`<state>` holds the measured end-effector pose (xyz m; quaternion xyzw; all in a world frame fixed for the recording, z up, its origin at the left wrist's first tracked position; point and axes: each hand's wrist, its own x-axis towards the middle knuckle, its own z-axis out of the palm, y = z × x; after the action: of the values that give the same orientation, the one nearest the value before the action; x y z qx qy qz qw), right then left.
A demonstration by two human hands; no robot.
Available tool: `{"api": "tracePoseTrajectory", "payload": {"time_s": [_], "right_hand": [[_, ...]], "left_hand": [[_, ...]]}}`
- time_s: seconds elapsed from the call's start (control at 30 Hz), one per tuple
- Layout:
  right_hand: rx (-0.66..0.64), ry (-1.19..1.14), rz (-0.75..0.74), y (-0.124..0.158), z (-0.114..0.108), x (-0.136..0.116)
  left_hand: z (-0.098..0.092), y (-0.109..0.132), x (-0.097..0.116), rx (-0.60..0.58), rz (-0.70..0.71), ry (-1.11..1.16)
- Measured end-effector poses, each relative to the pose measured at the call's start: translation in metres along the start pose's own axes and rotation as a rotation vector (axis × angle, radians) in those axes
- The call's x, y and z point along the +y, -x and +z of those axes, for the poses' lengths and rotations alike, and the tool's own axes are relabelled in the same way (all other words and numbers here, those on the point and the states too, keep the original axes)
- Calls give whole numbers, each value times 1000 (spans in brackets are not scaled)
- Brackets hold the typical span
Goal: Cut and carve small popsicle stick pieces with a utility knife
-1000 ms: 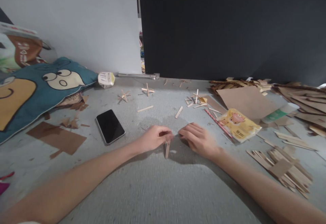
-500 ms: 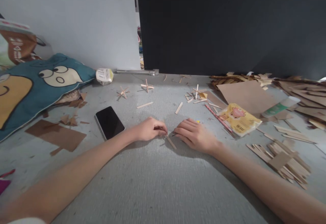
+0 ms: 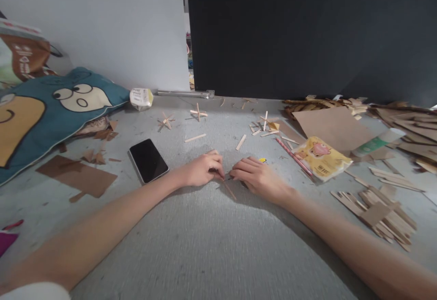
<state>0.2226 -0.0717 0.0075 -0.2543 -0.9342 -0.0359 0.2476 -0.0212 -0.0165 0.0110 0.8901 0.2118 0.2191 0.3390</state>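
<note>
The left hand (image 3: 205, 169) is nearly closed, pinching 1 end of a thin wooden stick (image 3: 231, 192), presumably to steady it between the hands. The right hand (image 3: 255, 178) curls round a dark-tipped tool (image 3: 230, 179), seemingly angled toward that pinched end. 3 crossed-stick pieces (image 3: 198, 114) sit beyond both hands, perhaps kept clear.

This looks like a room in a home, with a gray table (image 3: 191, 250) for making things. A big blue pillow (image 3: 37, 115) with funny cartoon eyes sits on the left, and a phone (image 3: 148, 161) lies nearby. Wooden sticks (image 3: 375, 213), brown cardboard (image 3: 332, 127) and little brown scraps (image 3: 98, 158) are spread all about.
</note>
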Motion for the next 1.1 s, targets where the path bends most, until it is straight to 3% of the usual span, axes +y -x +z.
{"api": "tracePoseTrajectory", "payload": {"time_s": [0.47, 1.1], "right_hand": [[9, -90, 6, 2, 7, 6], [9, -95, 1, 0, 3, 1]], "left_hand": [[-1, -3, 3, -38, -145, -16], [3, -1, -6, 6, -134, 23]]}}
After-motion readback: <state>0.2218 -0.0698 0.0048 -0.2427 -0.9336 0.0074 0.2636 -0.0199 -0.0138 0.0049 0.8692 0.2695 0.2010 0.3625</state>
